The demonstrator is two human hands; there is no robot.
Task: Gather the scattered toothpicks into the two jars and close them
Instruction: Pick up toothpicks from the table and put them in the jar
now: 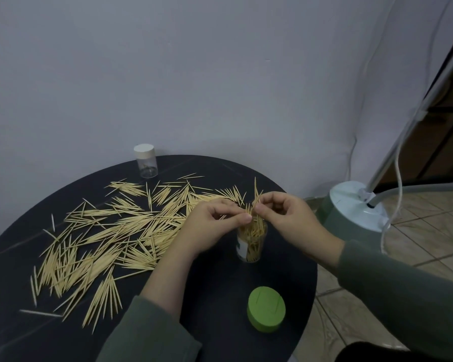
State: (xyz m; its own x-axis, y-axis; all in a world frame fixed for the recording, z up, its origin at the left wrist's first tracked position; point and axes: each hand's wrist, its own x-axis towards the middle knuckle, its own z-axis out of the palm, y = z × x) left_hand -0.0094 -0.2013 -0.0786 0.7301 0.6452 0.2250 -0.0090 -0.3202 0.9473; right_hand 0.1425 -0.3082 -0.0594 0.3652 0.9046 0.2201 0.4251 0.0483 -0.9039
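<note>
Two hands, left hand (215, 223) and right hand (285, 215), both pinching one toothpick bundle (253, 205) over open jar (252, 240), centre table. Align tips downward, release together. Loose toothpicks (102, 231) at nine o'clock; green lid (266, 312) at six.

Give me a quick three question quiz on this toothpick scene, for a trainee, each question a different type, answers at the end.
1. True or false: the far jar has its white lid on.
2. Multiple choice: the green lid is A) on the near jar, B) on the table nearer the person than that jar, C) in the left hand.
3. Fill in: both hands, left and right, pinch a bunch of ___ above the near jar's open mouth.

Key: 1 true. 2 B. 3 toothpicks. Most toothpicks lie scattered left of the near jar.
</note>
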